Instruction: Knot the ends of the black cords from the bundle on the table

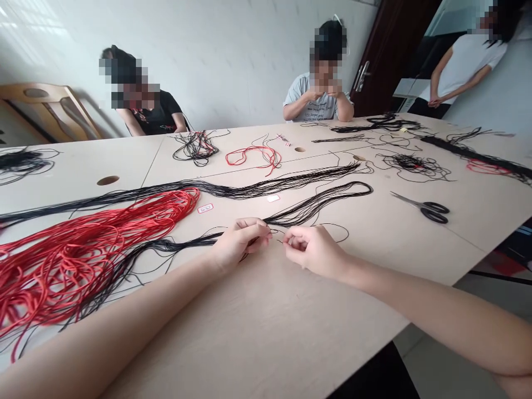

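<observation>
Left hand (241, 242) closed around a long bundle of thin black cords (316, 208), whose long axis runs diagonally from the left edge toward the far right of the beige table (266, 332); right hand (311, 250) narrowly pinched just beside it, any held strand too fine to tell.

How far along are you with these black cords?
Looks done: a long black cord bundle lies straightened beside the red cords. In hand: the left hand grips a second bunch of black cords, with the right hand pinching near its strands. Left: tangled black-and-red heaps lie farther along the table.
</observation>
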Available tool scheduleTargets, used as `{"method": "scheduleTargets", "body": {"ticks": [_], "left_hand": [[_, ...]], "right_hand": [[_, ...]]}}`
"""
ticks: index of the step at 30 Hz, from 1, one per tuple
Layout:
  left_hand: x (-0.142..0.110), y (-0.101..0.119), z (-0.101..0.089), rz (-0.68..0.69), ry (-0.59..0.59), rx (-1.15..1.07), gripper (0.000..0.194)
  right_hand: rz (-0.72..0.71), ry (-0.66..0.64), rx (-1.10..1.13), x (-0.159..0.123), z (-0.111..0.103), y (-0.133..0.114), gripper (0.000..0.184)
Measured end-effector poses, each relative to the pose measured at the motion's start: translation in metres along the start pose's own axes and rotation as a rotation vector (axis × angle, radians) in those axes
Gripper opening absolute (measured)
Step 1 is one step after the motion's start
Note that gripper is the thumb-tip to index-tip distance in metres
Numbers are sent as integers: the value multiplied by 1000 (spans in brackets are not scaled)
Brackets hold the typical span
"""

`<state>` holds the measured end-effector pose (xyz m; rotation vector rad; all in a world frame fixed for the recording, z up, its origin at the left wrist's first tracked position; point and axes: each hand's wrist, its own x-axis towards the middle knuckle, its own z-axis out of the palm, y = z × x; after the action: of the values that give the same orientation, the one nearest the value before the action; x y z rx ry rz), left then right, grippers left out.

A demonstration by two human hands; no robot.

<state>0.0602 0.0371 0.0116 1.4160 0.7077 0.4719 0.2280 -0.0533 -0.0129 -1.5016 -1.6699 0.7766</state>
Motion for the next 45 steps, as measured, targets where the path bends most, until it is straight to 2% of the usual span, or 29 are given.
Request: {"method": "scheduleTargets", "body": {"ticks": [4,15,23,26,32,35,38,42,43,45], "left_hand": [[0,0,1,10,-8,41,16],[0,-2,3,-2,-32,119,15],[-3,3,6,20,-69,199,21],[-3,2,5,34,-79,242,23],[-1,-3,3,50,-89,268,22],[-2,-2,5,31,-80,272,21],[-3,0,6,20,-42,287,19],[-2,-2,6,26,-19,286,18],[-2,-3,5,28,-12,285,17],[-1,-5,5,31,15,280,17]], "right_hand": [[101,-48,144,1,0,-2,8],[111,-55,369,4,1,0,8],[113,-66,426,5,4,1,31],[94,-44,430,5,5,0,31],[-26,-20,347,4,6,-2,24],[-39,-4,298,6,8,1,22],[-84,73,89,8,5,-1,23],[-225,272,-320,-12,-23,-27,24],[-259,302,-346,-21,-32,-36,24],[-317,251,-313,-42,-51,-51,26]]}}
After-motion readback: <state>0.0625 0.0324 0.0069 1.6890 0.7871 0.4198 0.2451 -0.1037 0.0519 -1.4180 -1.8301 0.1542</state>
